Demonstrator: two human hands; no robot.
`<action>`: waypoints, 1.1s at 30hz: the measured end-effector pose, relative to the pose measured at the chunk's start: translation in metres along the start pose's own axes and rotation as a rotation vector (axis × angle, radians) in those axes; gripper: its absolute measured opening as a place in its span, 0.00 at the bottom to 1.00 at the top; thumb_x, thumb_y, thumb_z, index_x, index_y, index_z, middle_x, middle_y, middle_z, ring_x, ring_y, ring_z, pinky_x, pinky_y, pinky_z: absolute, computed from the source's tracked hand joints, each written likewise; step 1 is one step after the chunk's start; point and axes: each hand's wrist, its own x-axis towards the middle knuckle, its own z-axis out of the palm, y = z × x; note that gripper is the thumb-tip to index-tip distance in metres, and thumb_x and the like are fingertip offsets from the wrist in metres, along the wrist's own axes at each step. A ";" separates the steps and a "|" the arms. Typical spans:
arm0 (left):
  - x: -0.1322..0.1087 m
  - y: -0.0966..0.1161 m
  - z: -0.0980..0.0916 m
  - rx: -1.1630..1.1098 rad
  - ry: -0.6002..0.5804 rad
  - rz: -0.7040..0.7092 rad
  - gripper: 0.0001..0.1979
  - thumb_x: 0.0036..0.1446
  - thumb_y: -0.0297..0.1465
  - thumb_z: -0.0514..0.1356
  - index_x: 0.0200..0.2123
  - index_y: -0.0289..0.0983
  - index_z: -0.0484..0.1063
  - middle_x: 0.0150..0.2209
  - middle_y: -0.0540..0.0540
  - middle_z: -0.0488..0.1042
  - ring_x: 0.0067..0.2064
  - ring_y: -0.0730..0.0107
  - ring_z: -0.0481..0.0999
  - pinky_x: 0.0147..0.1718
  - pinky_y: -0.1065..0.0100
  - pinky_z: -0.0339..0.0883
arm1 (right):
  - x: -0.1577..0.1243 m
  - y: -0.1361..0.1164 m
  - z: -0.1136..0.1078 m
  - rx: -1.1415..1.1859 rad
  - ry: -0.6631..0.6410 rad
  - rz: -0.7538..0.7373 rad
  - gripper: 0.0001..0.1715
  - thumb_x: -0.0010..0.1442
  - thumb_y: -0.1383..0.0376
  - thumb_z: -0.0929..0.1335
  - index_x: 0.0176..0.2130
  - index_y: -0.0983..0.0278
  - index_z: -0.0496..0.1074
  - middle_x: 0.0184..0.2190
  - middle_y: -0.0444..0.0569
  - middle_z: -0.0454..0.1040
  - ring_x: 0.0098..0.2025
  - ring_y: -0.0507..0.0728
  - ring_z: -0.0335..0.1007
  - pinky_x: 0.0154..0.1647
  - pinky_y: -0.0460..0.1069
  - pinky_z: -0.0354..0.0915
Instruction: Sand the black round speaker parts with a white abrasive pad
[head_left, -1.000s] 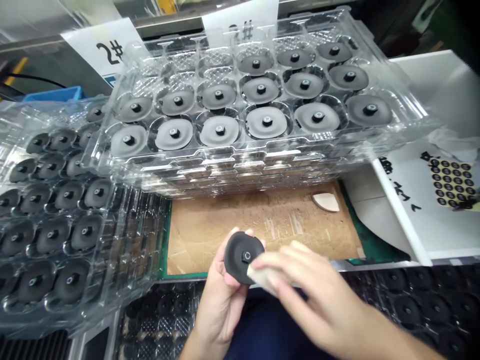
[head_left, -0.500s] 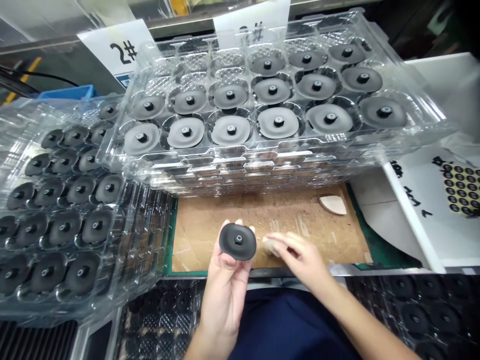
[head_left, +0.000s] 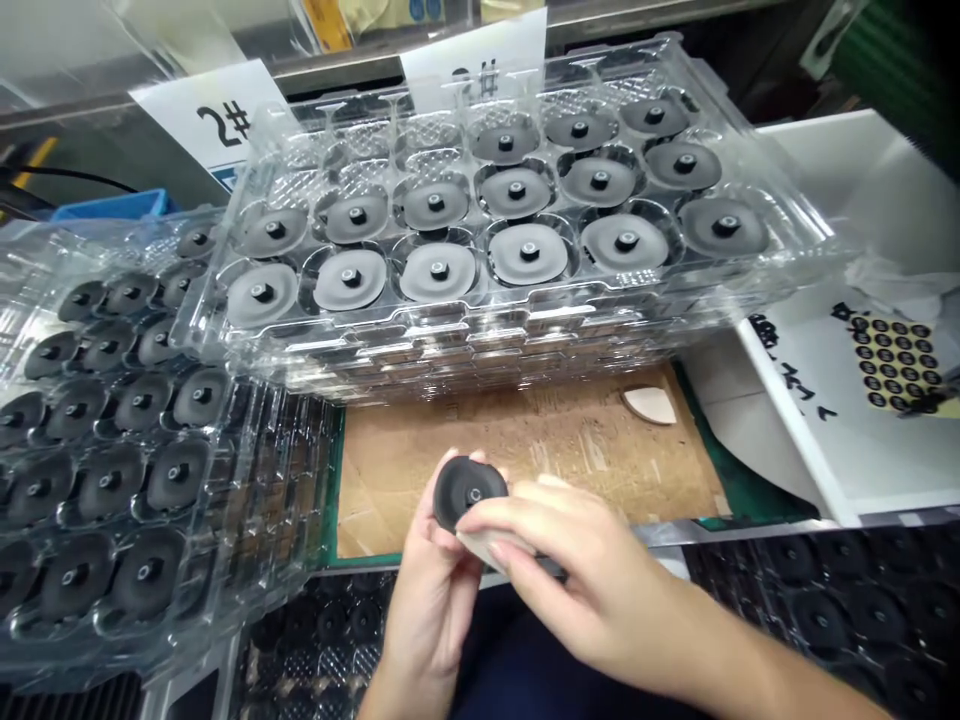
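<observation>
My left hand (head_left: 427, 575) holds a black rubber-like disc (head_left: 463, 492) with a small central stud, fingers behind it and thumb hidden. My right hand (head_left: 600, 570) grips a pale sponge-like pad (head_left: 487, 552), pressing it against the disc's lower edge and covering part of its face. Both hands are above a cardboard mat (head_left: 525, 450) with a scuffed surface. A small cream wedge-shaped piece (head_left: 649, 405) lies on the mat to the right, out of reach of my fingers.
A stack of clear trays (head_left: 420, 320) holds grey-faced discs ahead. Another clear tray (head_left: 240, 420) of black discs sits left, and more black discs lie in trays (head_left: 840, 610) at lower right. A white board (head_left: 810, 420) with black dots lies right.
My right hand has come back from beside the disc and now presses the pad against it. The disc has tilted slightly, and the view has shifted a little.
</observation>
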 end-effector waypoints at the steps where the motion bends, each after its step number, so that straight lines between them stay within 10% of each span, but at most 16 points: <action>1: 0.000 0.000 0.001 -0.003 0.001 -0.005 0.27 0.48 0.31 0.66 0.54 0.45 0.67 0.50 0.45 0.74 0.49 0.61 0.74 0.45 0.66 0.71 | 0.000 0.001 0.001 -0.016 -0.033 0.009 0.12 0.62 0.72 0.61 0.42 0.64 0.71 0.36 0.45 0.76 0.36 0.52 0.70 0.37 0.47 0.63; 6: -0.002 0.005 0.010 -0.009 0.001 -0.057 0.27 0.43 0.30 0.69 0.49 0.41 0.71 0.39 0.47 0.78 0.45 0.63 0.76 0.47 0.67 0.70 | -0.005 0.005 0.005 -0.140 0.189 -0.098 0.14 0.63 0.72 0.58 0.45 0.70 0.69 0.36 0.52 0.76 0.34 0.56 0.67 0.36 0.51 0.61; 20: -0.001 0.008 0.006 -0.025 -0.059 -0.070 0.26 0.44 0.31 0.69 0.49 0.47 0.72 0.48 0.47 0.75 0.48 0.60 0.75 0.47 0.66 0.70 | -0.026 0.009 -0.014 -0.083 0.011 -0.082 0.12 0.61 0.75 0.61 0.42 0.67 0.69 0.31 0.46 0.74 0.29 0.51 0.64 0.32 0.48 0.58; 33: -0.006 0.004 0.006 -0.071 -0.036 0.040 0.23 0.45 0.30 0.68 0.47 0.47 0.73 0.48 0.48 0.76 0.48 0.66 0.75 0.44 0.74 0.71 | -0.026 -0.004 -0.003 -0.214 0.148 -0.087 0.12 0.60 0.74 0.61 0.43 0.70 0.69 0.31 0.50 0.75 0.29 0.54 0.65 0.31 0.50 0.60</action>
